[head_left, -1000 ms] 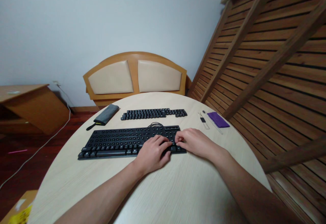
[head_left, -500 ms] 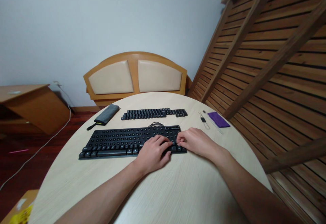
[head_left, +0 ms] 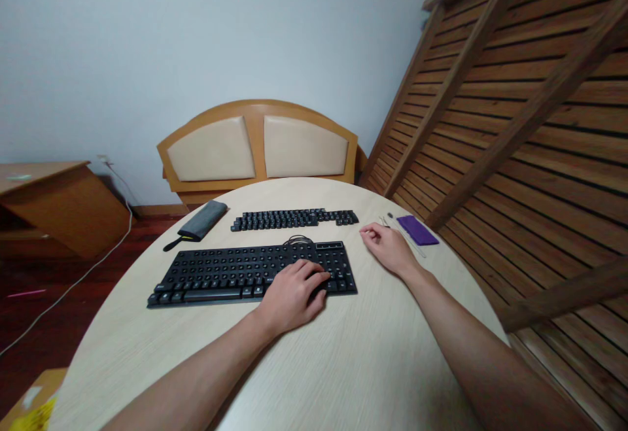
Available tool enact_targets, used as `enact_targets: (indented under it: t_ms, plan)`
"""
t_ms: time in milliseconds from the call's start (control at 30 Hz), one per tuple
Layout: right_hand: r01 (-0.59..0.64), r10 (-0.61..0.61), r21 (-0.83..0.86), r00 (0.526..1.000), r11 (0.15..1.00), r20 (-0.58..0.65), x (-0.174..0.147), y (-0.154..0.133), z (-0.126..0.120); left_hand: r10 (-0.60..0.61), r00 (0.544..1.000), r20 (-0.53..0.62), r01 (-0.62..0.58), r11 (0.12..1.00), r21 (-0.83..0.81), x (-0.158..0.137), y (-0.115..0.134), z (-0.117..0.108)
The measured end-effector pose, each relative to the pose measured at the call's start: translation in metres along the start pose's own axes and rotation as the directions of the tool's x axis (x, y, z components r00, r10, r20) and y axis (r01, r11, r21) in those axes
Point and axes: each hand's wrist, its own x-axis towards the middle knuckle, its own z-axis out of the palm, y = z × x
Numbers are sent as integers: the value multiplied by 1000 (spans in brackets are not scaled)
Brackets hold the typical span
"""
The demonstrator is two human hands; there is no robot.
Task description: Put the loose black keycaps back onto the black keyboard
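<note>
Keyboard [head_left: 210, 274] and loose keys [head_left: 277, 220]: on table [head_left: 353, 365], both running left-right | left hand [head_left: 293, 293]: on keyboard's right half, grip apart | right hand [head_left: 390, 246]: nearer, just right of keys, grip curled (contents: cannot tell)

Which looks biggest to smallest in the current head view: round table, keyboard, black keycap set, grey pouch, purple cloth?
1. Round table
2. Keyboard, partly covered by the left hand
3. Black keycap set
4. Grey pouch
5. Purple cloth

Apparent size only; the keyboard sits nearer the camera.
</note>
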Motion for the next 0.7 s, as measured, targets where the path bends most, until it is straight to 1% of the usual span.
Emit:
enact_targets:
  t_ms: [67, 133, 233, 300, 400, 533, 700]
  plan:
    - [-41, 39, -58, 999, 997, -26, 3, 12, 7, 0, 1000, 3, 0, 1000, -3, 0, 0, 0]
    - [-58, 54, -103, 998, 993, -41, 5, 21, 14, -2, 1000, 1, 2, 1000, -3, -1, 0, 1]
    - [-55, 47, -193, 998, 980, -49, 7, 28, 22, -5, 1000, 2, 5, 1000, 0, -1, -1, 2]
    - [-49, 42, -267, 999, 962, -32, 9, 29, 26, -5, 1000, 3, 5, 1000, 3, -1, -1, 2]
    - [-58, 66, -371, 998, 927, 8, 11, 25, 29, -2, 1000, 4, 2, 1000, 1, -1, -2, 3]
    - [-104, 139, -501, 990, 859, 32, 13, 12, 32, -1, 1000, 5, 1, 1000, -4, -1, -3, 4]
    - [-122, 171, -573, 985, 810, 31, 20, -1, 36, 1, 1000, 5, -1, 1000, -6, -2, -3, 5]
